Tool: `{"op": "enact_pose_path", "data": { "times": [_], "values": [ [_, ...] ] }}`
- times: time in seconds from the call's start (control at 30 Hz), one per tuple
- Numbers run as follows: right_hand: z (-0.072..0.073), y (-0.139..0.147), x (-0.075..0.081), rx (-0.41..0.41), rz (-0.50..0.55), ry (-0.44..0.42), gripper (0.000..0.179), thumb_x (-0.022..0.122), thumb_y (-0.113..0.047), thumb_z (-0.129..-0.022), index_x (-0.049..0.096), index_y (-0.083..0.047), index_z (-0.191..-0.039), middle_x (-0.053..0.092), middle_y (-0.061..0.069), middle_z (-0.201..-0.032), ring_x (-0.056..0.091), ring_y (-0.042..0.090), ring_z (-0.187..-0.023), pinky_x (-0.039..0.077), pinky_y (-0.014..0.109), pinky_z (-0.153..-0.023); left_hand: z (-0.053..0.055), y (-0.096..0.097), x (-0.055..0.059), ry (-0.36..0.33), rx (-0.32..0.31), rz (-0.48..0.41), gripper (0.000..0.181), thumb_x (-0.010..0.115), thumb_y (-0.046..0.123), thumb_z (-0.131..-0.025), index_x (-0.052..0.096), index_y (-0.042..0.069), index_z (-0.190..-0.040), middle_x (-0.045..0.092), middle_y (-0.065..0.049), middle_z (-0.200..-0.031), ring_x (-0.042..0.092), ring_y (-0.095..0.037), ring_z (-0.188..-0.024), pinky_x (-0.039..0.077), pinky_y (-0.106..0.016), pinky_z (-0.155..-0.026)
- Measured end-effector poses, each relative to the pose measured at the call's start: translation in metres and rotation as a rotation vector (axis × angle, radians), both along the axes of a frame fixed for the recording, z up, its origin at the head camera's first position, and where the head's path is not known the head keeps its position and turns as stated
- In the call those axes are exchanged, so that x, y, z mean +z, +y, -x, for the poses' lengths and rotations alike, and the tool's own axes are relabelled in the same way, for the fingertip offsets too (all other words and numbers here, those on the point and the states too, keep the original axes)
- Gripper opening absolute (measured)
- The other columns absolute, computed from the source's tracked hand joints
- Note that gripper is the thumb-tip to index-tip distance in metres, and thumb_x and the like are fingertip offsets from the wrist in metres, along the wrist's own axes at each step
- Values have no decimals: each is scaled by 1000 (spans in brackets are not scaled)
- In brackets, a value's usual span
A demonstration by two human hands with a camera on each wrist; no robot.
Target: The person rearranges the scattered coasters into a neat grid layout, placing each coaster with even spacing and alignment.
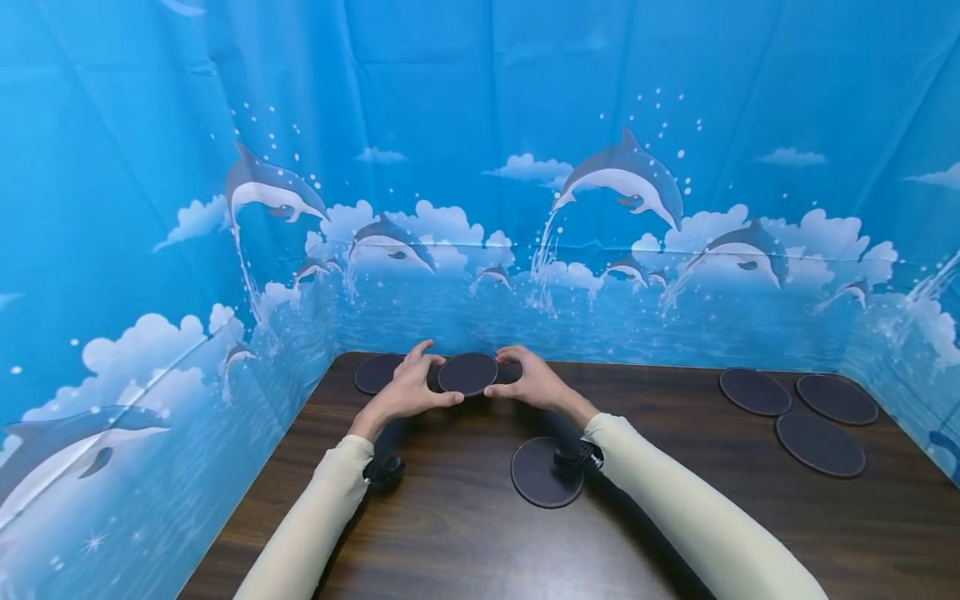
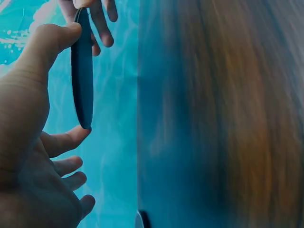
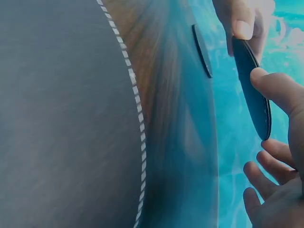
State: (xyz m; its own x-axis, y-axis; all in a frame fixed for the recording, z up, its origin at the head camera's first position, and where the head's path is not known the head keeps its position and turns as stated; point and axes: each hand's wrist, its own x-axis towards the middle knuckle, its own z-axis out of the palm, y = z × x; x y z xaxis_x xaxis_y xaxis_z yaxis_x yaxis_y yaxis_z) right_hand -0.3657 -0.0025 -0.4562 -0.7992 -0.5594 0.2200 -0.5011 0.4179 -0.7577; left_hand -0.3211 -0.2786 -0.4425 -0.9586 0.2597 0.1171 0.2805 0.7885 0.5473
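Note:
A dark round coaster (image 1: 468,373) is held up near the table's back edge, between both hands. My left hand (image 1: 405,387) pinches its left side with thumb and index finger, the other fingers spread. From the opposite side my right hand (image 1: 536,382) grips the rim the same way. In both wrist views the held coaster (image 2: 83,71) appears nearly edge-on, off the table. Behind the left hand lies another coaster (image 1: 372,377), partly covered by it. A third coaster (image 1: 536,475) lies under the right wrist; pale stitching rims it in the right wrist view.
Three more dark coasters, one at the back (image 1: 753,392), one near the corner (image 1: 836,398) and one in front (image 1: 820,444), lie on the right of the brown wooden table (image 1: 450,533). A blue dolphin-print curtain (image 1: 465,108) stands along the table's back and sides.

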Motion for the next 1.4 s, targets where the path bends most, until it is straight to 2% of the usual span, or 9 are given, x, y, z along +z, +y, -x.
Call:
{"op": "enact_pose_path", "data": {
  "times": [0.17, 0.4, 0.7, 1.13, 1.4],
  "values": [
    [-12, 22, -6, -33, 33, -9, 68, 85, -37, -85, 60, -4, -138, 52, 11, -145, 48, 31, -134, 39, 53, -107, -2, 20, 0, 6, -17, 4, 87, 80, 62, -79, 56, 6, -141, 13, -14, -166, 12, -42, -150, 15, -70, -112],
    [-26, 60, 2, -90, 54, 39, 67, 86, -36, -84, 61, -4, -137, 54, 11, -142, 49, 31, -132, 38, 56, -107, 2, 56, 0, 29, -71, -5, 87, 80, 63, -79, 55, 7, -141, 17, -12, -166, 16, -38, -150, 18, -67, -113],
    [-48, 107, 4, -163, 19, 46, 71, 86, -42, -83, 61, -5, -138, 56, 12, -139, 51, 34, -130, 38, 60, -105, -1, 99, -3, -19, -145, -39, 88, 79, 66, -78, 55, 8, -141, 21, -11, -165, 19, -41, -148, 23, -67, -111],
    [-59, 141, -6, -176, 26, 93, 71, 86, -44, -82, 62, -4, -136, 54, 13, -142, 55, 33, -125, 42, 57, -103, -2, 132, -2, 20, -175, -39, 87, 81, 67, -75, 58, 12, -138, 26, -5, -163, 23, -36, -147, 23, -65, -112],
    [-69, 161, -13, -203, 20, 93, 70, 87, -46, -81, 64, -6, -134, 55, 11, -141, 55, 33, -125, 43, 58, -101, -3, 147, -4, 26, -242, -40, 85, 84, 62, -75, 59, 11, -138, 31, -6, -161, 22, -31, -149, 18, -64, -114]
  ]
}}
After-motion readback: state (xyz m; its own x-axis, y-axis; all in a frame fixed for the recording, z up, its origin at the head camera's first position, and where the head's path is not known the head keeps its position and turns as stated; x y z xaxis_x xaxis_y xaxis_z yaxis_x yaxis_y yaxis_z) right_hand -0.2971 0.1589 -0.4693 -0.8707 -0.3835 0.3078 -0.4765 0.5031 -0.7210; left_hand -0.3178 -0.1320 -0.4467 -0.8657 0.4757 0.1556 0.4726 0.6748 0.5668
